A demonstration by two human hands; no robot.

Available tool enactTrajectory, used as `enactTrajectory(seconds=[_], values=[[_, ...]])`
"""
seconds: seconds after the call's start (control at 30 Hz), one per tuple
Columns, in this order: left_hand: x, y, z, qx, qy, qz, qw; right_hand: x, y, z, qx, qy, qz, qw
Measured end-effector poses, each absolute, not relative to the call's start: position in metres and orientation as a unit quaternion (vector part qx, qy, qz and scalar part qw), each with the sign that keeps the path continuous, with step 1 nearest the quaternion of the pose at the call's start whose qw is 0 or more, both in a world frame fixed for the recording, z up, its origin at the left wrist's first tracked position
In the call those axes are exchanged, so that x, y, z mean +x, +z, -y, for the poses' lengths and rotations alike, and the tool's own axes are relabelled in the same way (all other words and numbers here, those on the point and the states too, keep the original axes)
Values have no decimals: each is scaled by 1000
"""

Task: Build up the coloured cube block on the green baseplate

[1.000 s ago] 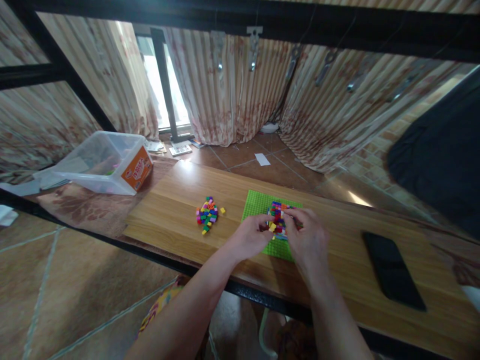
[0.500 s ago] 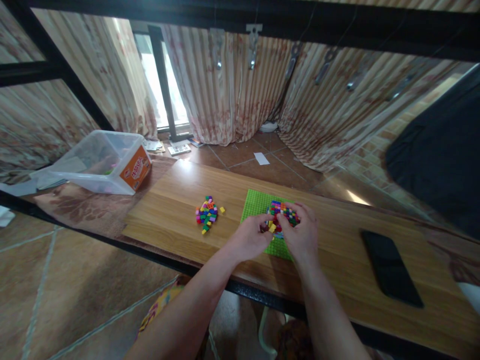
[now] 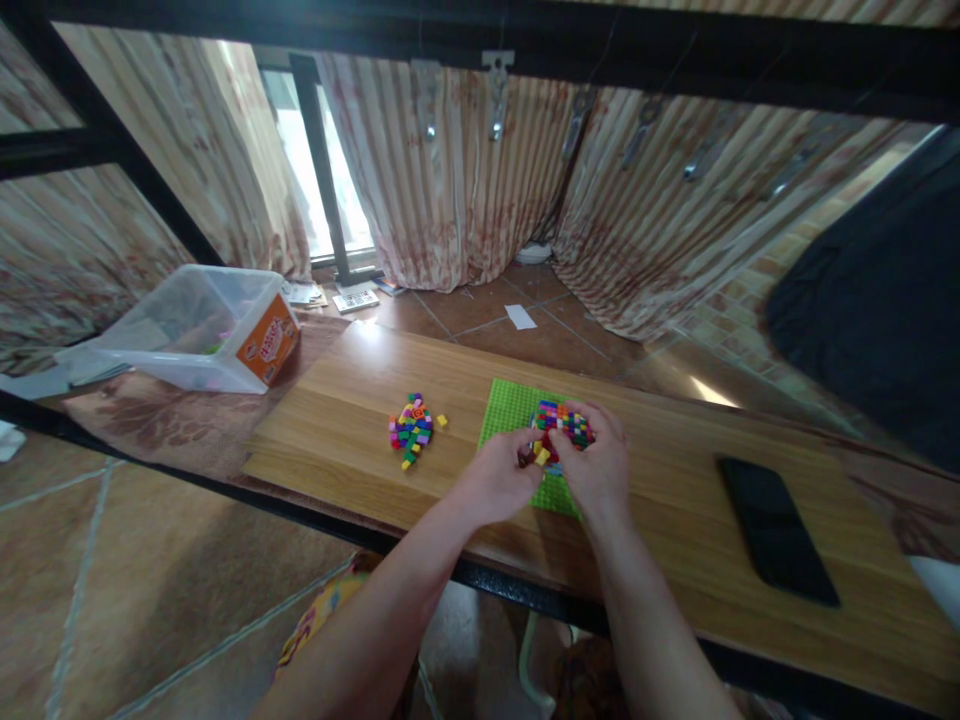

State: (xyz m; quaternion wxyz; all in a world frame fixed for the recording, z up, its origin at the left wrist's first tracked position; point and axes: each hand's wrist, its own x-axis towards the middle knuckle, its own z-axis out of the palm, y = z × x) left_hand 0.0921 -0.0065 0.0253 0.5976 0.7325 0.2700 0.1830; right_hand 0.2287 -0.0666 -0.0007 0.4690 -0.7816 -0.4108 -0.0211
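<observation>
A green studded baseplate [image 3: 504,405] lies on the wooden table, and a block of many-coloured toy bricks [image 3: 559,412] stands on it. My left hand [image 3: 504,474] is closed at the block's left front side, with yellow toy bricks [image 3: 541,454] at its fingertips. My right hand [image 3: 600,465] curls around the block's right side, its thumb close to the left fingers. Both hands hide part of the block, so the exact contact at the fingertips is unclear.
A loose pile of coloured bricks [image 3: 411,430] lies left of the baseplate, with a single yellow brick [image 3: 442,420] beside it. A black phone [image 3: 776,530] rests on the right. A clear plastic bin [image 3: 187,365] with an orange label stands beyond the table's left end.
The whole view has shifted slightly. Both hands stay at the brick block, with only small finger movement; the pile and phone lie as before.
</observation>
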Motion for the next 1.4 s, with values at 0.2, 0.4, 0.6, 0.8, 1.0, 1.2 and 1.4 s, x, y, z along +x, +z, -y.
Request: enactTrajectory(seconds=[0.2, 0.4, 0.6, 0.8, 1.0, 1.2, 1.4], values=[[93, 26, 3, 665, 221, -301, 647, 225, -1, 69, -776, -42, 409, 478], [95, 37, 1, 435, 321, -365, 758, 214, 17, 76, -750, -80, 407, 515], [91, 41, -1, 351, 334, -327, 812, 205, 19, 73, -688, 136, 407, 585], [90, 38, -2, 313, 331, -290, 842, 201, 23, 68, -666, 182, 410, 596], [89, 38, -2, 303, 330, -287, 847, 196, 27, 68, -667, 198, 392, 602], [88, 41, -1, 327, 318, -307, 835, 206, 25, 68, -650, 214, 348, 640], [91, 26, -6, 487, 288, -416, 712, 225, 26, 74, -718, 54, 418, 554]])
